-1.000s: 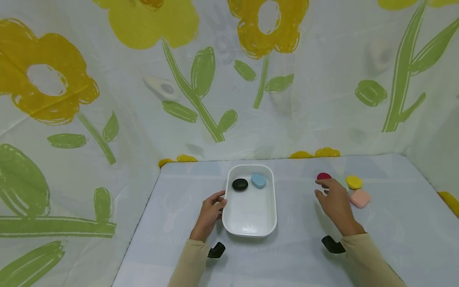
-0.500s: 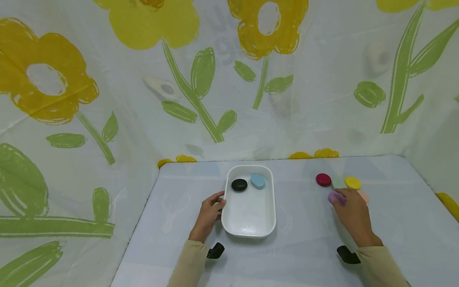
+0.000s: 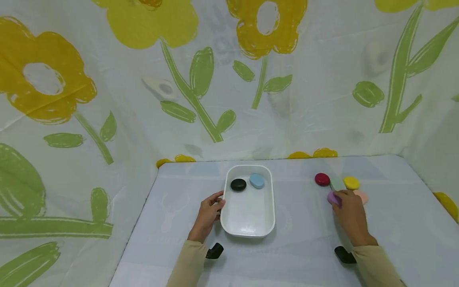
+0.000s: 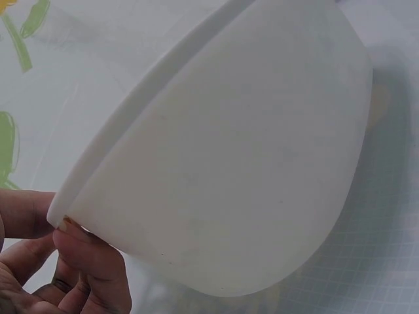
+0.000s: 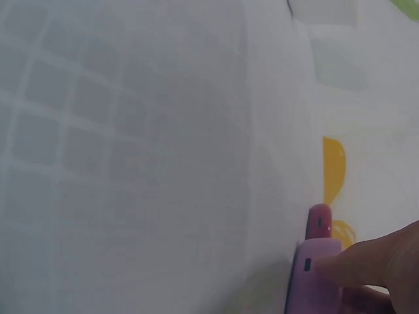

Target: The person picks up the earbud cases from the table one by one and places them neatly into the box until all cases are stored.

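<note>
Right hand [image 3: 350,213] pinches one purple piece [image 3: 332,198] on the table [image 3: 305,247], fingers curled on it; the right wrist view shows a fingertip [image 5: 366,265] on its top. Just beside it on the table: one red piece [image 3: 322,179], one pale green piece [image 3: 337,184], one yellow piece [image 3: 351,183], one pink piece [image 3: 362,196] partly hidden. Left hand [image 3: 208,215] grips the left rim of one white tray [image 3: 247,227]. Tray holds two: one black piece [image 3: 238,184], one blue piece [image 3: 257,181], side by side at the far end.
</note>
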A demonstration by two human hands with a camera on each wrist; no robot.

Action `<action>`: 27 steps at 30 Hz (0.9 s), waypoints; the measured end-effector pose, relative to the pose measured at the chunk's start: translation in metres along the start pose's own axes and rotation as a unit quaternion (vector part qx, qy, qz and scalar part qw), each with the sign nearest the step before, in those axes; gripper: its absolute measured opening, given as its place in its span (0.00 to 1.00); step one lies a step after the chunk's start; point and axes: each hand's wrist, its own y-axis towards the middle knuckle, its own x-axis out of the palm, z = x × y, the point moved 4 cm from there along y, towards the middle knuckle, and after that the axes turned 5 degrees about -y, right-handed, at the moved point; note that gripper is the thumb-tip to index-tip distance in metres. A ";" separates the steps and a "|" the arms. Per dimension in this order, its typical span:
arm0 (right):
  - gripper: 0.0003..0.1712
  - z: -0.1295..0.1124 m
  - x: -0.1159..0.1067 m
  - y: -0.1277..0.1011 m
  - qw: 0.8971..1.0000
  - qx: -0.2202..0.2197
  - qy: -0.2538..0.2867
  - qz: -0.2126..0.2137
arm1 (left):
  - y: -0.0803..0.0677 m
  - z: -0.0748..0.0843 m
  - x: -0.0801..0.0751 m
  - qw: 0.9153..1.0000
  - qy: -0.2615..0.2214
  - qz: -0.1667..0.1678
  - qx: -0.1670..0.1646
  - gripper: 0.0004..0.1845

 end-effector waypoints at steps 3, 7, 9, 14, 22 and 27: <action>0.20 -0.002 0.001 0.000 1.000 -0.007 0.004 0.005 | 0.000 0.000 -0.001 1.000 0.001 0.003 -0.001 0.22; 0.20 -0.004 0.003 -0.002 1.000 -0.006 0.005 0.008 | 0.001 0.001 -0.003 1.000 0.007 0.005 0.002 0.23; 0.20 -0.005 0.005 -0.004 1.000 -0.003 0.002 0.008 | 0.000 0.001 -0.004 1.000 0.011 0.004 0.003 0.23; 0.20 -0.009 0.008 -0.009 1.000 0.014 -0.007 -0.004 | -0.003 0.001 -0.008 1.000 0.014 -0.002 0.002 0.23; 0.20 -0.011 0.006 -0.010 1.000 0.013 -0.014 0.002 | -0.003 0.000 -0.008 1.000 0.009 -0.002 0.008 0.23; 0.21 -0.008 0.002 -0.012 0.999 0.039 -0.021 -0.014 | -0.001 0.000 -0.003 1.000 0.006 -0.006 0.012 0.24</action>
